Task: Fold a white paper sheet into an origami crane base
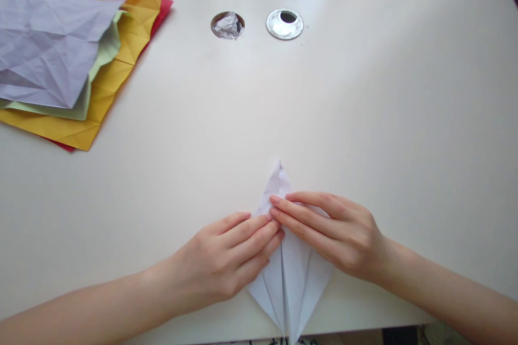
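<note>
A sheet of white paper [294, 264], folded into a long kite shape with a narrow top point and a slit down its lower middle, lies at the table's front edge. My left hand [232, 259] grips its left side, fingers close together and tips near the centre line. From the right, my right hand [338, 226] holds the upper part, its fingertips meeting those of the left. Both thumbs are hidden, and the hands cover the paper's middle. The paper's lower tip reaches past the table edge.
At the far left lies a stack of creased papers: lilac [52, 48], pale green [109, 48], yellow [117, 81] and red [162, 13]. A round hole [227, 26] in the white table [388, 108] has crumpled paper inside. Beside it sits a metal grommet [279, 29] with a dark opening.
</note>
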The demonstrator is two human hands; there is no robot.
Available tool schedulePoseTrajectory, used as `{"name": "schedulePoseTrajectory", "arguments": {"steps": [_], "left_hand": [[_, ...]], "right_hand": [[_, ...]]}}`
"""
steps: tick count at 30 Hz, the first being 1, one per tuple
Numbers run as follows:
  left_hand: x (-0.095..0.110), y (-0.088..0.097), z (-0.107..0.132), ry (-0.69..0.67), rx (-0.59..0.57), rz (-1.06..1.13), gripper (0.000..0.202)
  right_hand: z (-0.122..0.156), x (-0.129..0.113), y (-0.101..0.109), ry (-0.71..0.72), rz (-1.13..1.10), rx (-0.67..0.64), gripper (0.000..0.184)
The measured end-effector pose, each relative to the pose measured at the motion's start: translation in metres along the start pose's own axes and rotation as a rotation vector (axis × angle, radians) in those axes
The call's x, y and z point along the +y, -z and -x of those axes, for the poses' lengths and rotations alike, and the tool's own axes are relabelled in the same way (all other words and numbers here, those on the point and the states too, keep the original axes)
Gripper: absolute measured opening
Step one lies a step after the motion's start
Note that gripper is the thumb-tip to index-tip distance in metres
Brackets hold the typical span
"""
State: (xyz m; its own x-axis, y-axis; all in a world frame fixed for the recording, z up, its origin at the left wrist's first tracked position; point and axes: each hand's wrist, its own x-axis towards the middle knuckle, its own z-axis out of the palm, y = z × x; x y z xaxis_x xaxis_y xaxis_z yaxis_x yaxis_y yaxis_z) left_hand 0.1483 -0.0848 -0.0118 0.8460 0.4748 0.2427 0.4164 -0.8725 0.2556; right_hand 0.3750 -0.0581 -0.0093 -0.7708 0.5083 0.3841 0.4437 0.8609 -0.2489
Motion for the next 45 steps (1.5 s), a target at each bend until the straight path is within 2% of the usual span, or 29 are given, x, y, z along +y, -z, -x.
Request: {"name": "schedulePoseTrajectory", "arguments": {"steps": [6,10,15,21,26,35,45], "left_hand": [[-0.009,0.012,0.0,0.128,0.068,-0.079,0.033],[-0.008,0.019,0.001,0.103,0.052,-0.191,0.028],[0.004,0.026,0.004,0.087,-0.01,-0.244,0.027],[0.014,0.028,0.013,0.158,-0.045,-0.206,0.033],[0.016,0.024,0.008,0.224,-0.075,-0.261,0.038],[0.004,0.02,-0.015,0.264,-0.127,-0.299,0.034],[-0.014,0.02,-0.027,0.255,-0.085,-0.277,0.031]], "right_hand": [[0.003,0.0,-0.002,-0.025,0.0,0.003,0.026],[0.002,-0.001,-0.003,-0.031,0.001,0.012,0.027],[0.002,-0.001,-0.003,-0.025,0.005,0.022,0.024],[0.002,0.0,-0.003,-0.012,0.007,0.018,0.024],[0.003,0.0,-0.002,0.001,0.016,0.016,0.024],[0.002,0.0,-0.004,-0.001,0.023,0.031,0.023],[-0.001,0.001,-0.001,0.009,0.014,0.012,0.023]]}}
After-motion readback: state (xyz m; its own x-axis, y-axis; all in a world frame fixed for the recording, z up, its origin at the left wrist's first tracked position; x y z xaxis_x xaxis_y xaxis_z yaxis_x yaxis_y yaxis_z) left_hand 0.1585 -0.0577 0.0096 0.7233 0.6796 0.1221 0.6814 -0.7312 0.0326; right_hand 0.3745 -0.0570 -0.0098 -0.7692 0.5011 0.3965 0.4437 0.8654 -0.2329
